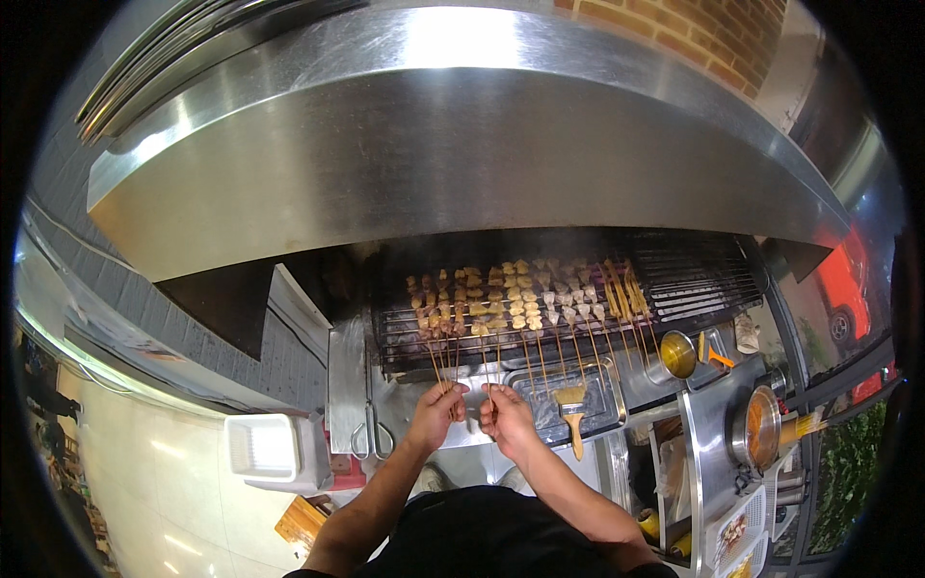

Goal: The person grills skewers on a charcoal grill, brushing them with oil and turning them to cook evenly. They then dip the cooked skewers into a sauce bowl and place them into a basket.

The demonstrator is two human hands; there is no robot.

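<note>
My left hand (435,417) grips the stick ends of several browned meat skewers (438,307) whose loaded parts lie on the barbecue grill (405,354). Beside it, my right hand (510,419) pinches the sticks of yellowish skewers (480,308), the fingers closed around the ends. Further right on the grate rest skewers of pale yellow pieces (522,296), whitish skewers (569,298) and long thin strips on sticks (625,290). A basting brush with a wooden handle (571,421) lies on the metal tray (618,404), right of my right hand.
A steel range hood (462,152) overhangs the grill. Long tongs (370,426) lie at left, near a white plastic basket (261,448). To the right stand a metal cup of yellow liquid (678,355), an orange-handled tool (719,358) and a pot of orange-red sauce (763,428).
</note>
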